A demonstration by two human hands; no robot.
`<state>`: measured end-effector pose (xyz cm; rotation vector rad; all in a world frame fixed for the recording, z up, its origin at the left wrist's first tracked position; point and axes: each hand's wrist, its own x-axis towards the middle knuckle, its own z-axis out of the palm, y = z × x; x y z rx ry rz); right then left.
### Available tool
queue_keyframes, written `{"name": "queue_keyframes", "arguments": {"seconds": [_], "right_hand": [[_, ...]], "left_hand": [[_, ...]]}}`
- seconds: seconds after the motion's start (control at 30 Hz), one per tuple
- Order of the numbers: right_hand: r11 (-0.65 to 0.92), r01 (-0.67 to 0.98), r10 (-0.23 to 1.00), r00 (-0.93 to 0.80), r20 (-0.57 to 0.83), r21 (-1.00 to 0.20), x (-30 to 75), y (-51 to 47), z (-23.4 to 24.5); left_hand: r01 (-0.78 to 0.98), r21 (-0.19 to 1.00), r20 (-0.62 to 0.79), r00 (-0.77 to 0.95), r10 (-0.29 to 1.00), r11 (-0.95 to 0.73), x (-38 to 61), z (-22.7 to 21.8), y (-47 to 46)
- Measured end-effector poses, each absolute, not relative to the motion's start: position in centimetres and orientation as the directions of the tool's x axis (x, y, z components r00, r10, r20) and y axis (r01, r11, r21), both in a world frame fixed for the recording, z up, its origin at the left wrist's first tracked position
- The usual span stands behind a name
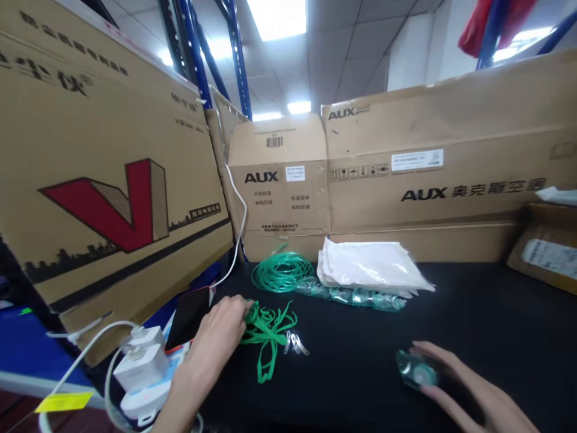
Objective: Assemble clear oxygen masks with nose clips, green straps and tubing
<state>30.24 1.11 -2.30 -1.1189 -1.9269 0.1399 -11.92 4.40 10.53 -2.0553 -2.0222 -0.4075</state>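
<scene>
My left hand (228, 325) is at the left edge of a tangled pile of green elastic straps (268, 334), its fingers closed on the pile's edge. Beside the straps lie several small metal strips (295, 343), which look like nose clips. On the right, a translucent green plastic oxygen mask (417, 371) is gripped between the thumb and fingers of my right hand (455, 385), a little blurred. Farther back is a coil of clear green tubing (283, 272). A row of nested clear masks (356, 296) lies in front of a stack of white plastic bags (367, 264).
Cardboard boxes wall the black table (351, 385) at the back (283, 198) and left (189, 180). A smaller carton (547, 246) stands at the right edge. Left of my arm are a dark phone or tablet (188, 316), white chargers (140, 361) on a power strip, and cables.
</scene>
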Motion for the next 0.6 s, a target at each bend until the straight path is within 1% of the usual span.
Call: {"name": "queue_keyframes", "arguments": {"seconds": [0.07,0.17,0.23,0.27,0.33,0.4,0.53,0.6], "right_hand": [[0.567,0.661,0.772,-0.22,0.596,-0.491,29.0,1.1,-1.8],[0.56,0.681,0.787,-0.259,0.56,-0.472,27.6,1.5,-1.6],[0.553,0.708,0.794,-0.289,0.534,-0.44,26.8,1.8,-1.4],[0.546,0.726,0.801,-0.305,0.516,-0.419,26.4,2.0,-1.3],[0.534,0.754,0.814,-0.334,0.476,-0.383,25.4,2.2,-0.7],[0.56,0.747,0.803,-0.382,0.458,-0.358,24.5,2.5,0.1],[0.635,0.717,0.726,-0.427,0.539,-0.287,23.5,3.3,1.0],[0.644,0.707,0.713,-0.418,0.563,-0.291,23.3,3.4,1.0]], "left_hand": [[1.0,0.017,0.347,-0.009,0.938,0.003,-12.0,10.1,3.9],[0.999,0.017,0.354,0.02,0.935,-0.028,-10.2,10.4,2.7],[0.992,0.041,0.343,0.098,0.934,-0.119,-7.8,10.5,1.6],[0.98,0.065,0.33,0.159,0.931,-0.19,-6.4,10.2,1.1],[0.903,0.209,0.321,0.3,0.898,-0.376,-3.6,9.2,0.1],[0.821,0.341,0.302,0.365,0.881,-0.458,-1.3,7.8,-0.5],[0.744,0.475,0.256,0.394,0.883,-0.47,1.2,5.7,-0.5],[0.713,0.523,0.244,0.401,0.883,-0.468,1.6,5.3,-0.2]]}}
